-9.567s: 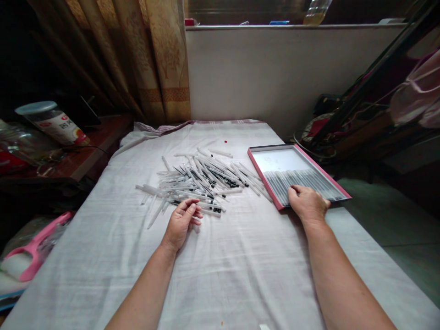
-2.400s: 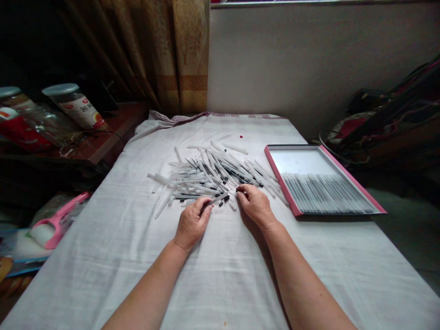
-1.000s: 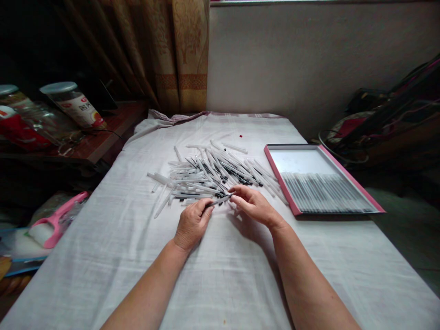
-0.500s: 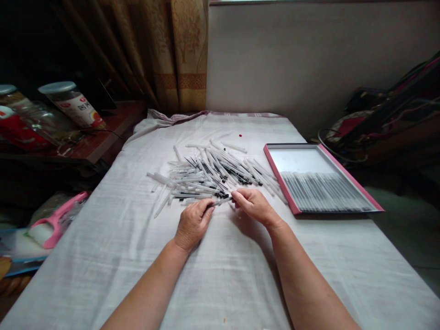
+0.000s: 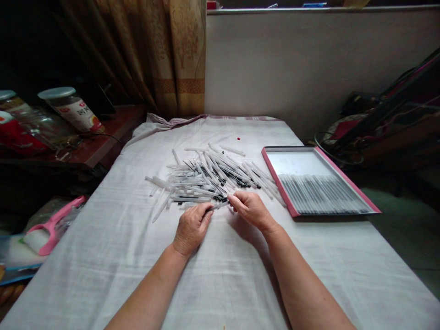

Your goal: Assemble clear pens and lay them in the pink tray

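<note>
A pile of clear pen tubes with black tips lies on the white cloth. At the pile's near edge, my left hand pinches one pen tube by its left end. My right hand is closed on the same tube's right end. Both hands meet just in front of the pile. To the right sits a pink-rimmed tray, with a row of pens laid side by side in its near half.
A tiny red piece lies on the cloth beyond the pile. Jars stand on a wooden shelf at the left, with a pink-handled roller below. A curtain and a wall rise behind; clutter lies at the right.
Since 9.6 s ago my right hand left the tray and came to the pile. Over the last second both hands stay joined on one pen tube, with small finger shifts.
</note>
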The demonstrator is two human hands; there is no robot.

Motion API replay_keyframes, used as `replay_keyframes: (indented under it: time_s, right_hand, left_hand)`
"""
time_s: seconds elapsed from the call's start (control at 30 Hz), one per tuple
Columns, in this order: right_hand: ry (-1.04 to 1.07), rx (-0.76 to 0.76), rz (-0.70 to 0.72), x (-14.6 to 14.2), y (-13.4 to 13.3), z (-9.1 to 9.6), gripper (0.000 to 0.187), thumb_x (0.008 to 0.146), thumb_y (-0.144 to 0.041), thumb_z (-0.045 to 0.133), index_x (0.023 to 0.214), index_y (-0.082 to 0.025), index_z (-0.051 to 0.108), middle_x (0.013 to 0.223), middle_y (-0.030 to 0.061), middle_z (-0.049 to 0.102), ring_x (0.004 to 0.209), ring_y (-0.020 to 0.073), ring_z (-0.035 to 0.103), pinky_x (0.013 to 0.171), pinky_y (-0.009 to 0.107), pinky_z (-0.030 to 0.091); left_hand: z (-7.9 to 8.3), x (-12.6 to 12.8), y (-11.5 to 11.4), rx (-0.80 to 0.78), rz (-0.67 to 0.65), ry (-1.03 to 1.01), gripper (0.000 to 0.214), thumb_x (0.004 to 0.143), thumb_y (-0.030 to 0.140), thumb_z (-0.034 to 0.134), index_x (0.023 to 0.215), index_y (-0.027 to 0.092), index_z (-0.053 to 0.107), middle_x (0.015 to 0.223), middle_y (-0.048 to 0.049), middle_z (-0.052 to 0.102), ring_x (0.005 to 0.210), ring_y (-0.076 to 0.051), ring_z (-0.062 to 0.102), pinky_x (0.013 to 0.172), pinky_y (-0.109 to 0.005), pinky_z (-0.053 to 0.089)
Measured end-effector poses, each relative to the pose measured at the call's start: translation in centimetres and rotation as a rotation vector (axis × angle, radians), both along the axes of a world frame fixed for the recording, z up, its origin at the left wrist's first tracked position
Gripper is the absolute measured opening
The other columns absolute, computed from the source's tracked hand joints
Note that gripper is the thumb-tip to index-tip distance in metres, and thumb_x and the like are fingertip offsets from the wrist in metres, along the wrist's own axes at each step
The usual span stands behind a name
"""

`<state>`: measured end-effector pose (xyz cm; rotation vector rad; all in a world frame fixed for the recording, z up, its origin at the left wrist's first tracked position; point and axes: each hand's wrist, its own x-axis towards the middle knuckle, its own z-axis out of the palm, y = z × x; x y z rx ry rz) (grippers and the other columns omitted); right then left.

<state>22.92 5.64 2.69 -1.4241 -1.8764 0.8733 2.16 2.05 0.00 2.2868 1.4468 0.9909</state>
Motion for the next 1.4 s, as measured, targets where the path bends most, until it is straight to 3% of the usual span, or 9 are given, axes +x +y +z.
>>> replay_keyframes:
  time_s: [0.1, 0.27, 0.37, 0.57, 0.77, 1.03, 1.17, 1.3, 1.4]
  right_hand:
    - [0.011, -0.020, 0.018, 0.2, 0.0, 0.0, 0.041, 0.090, -0.043, 0.047, 0.058, -0.019, 0.057, 0.053, -0.0009, 0.056, 0.052, 0.0122, 0.053, 0.055, 0.024, 0.039]
    - [0.227, -0.107, 0.112, 0.9, 0.0, 0.1, 0.020, 0.081, -0.035, 0.058, 0.089, -0.018, 0.064, 0.072, -0.0007, 0.063, 0.060, 0.0125, 0.056, 0.058, 0.024, 0.044]
    - [0.180, -0.091, 0.093, 0.9, 0.0, 0.0, 0.017, 0.082, -0.034, 0.057, 0.078, -0.018, 0.062, 0.067, -0.0012, 0.061, 0.058, 0.0121, 0.055, 0.057, 0.024, 0.043]
    - [0.028, -0.070, 0.050, 0.2, 0.0, -0.2, 0.040, 0.090, -0.041, 0.049, 0.058, -0.018, 0.056, 0.054, -0.0002, 0.057, 0.053, 0.0116, 0.053, 0.056, 0.024, 0.040]
    - [0.297, -0.192, 0.099, 0.6, -0.1, -0.1, 0.025, 0.081, -0.037, 0.057, 0.094, -0.017, 0.064, 0.070, -0.0004, 0.063, 0.055, 0.0118, 0.056, 0.055, 0.024, 0.045]
    - [0.226, -0.090, 0.062, 0.3, 0.0, 0.1, 0.022, 0.083, -0.035, 0.056, 0.071, -0.018, 0.062, 0.062, 0.0000, 0.062, 0.055, 0.0122, 0.056, 0.055, 0.024, 0.044]
    - [0.333, -0.070, 0.014, 0.8, 0.1, 0.7, 0.023, 0.081, -0.039, 0.059, 0.076, -0.017, 0.065, 0.064, 0.0014, 0.064, 0.054, 0.0118, 0.056, 0.053, 0.024, 0.045]
    - [0.446, -0.104, -0.030, 1.5, 0.2, 1.4, 0.026, 0.077, -0.042, 0.064, 0.081, -0.017, 0.068, 0.066, 0.0026, 0.065, 0.056, 0.0125, 0.056, 0.053, 0.025, 0.047]
    - [0.464, -0.133, -0.043, 1.6, 0.2, 1.4, 0.027, 0.074, -0.044, 0.066, 0.079, -0.017, 0.068, 0.065, 0.0027, 0.065, 0.055, 0.0123, 0.056, 0.052, 0.026, 0.047]
  left_hand:
    - [-0.1, 0.0, 0.0, 0.007, 0.002, 0.002, 0.016, 0.093, 0.025, 0.051, 0.104, 0.021, 0.062, 0.096, -0.0054, 0.074, 0.084, -0.019, 0.069, 0.077, -0.030, 0.052]
    - [-0.3, -0.1, 0.1, -0.010, 0.007, -0.013, 0.016, 0.092, 0.024, 0.053, 0.105, 0.021, 0.061, 0.097, -0.0048, 0.074, 0.085, -0.019, 0.069, 0.078, -0.030, 0.052]
    - [-0.4, -0.1, 0.1, -0.010, 0.005, -0.011, 0.015, 0.092, 0.024, 0.053, 0.105, 0.021, 0.061, 0.097, -0.0046, 0.073, 0.086, -0.019, 0.069, 0.078, -0.030, 0.052]
    - [-0.6, -0.1, 0.1, -0.012, 0.005, -0.011, 0.016, 0.093, 0.024, 0.053, 0.106, 0.021, 0.061, 0.097, -0.0049, 0.073, 0.085, -0.019, 0.069, 0.078, -0.030, 0.051]
    - [-0.4, -0.2, 0.0, -0.023, -0.003, -0.017, 0.016, 0.092, 0.024, 0.053, 0.106, 0.021, 0.061, 0.097, -0.0041, 0.073, 0.085, -0.018, 0.069, 0.078, -0.030, 0.051]
    - [-0.5, -0.1, 0.0, -0.034, 0.023, -0.049, 0.017, 0.091, 0.024, 0.054, 0.105, 0.022, 0.063, 0.097, -0.0042, 0.074, 0.085, -0.018, 0.068, 0.078, -0.029, 0.050]
    - [0.0, -0.3, 0.1, -0.074, 0.018, -0.050, 0.027, 0.091, 0.033, 0.055, 0.113, 0.022, 0.063, 0.095, -0.0051, 0.074, 0.080, -0.019, 0.068, 0.076, -0.029, 0.049]
    - [0.5, -0.5, 0.2, -0.122, 0.008, -0.101, 0.031, 0.096, 0.037, 0.041, 0.094, 0.019, 0.067, 0.071, -0.0031, 0.070, 0.069, -0.018, 0.066, 0.066, -0.027, 0.047]
    - [0.4, -0.5, 0.3, -0.160, 0.031, -0.145, 0.032, 0.095, 0.038, 0.043, 0.084, 0.019, 0.065, 0.060, -0.0002, 0.064, 0.059, -0.015, 0.062, 0.060, -0.024, 0.044]
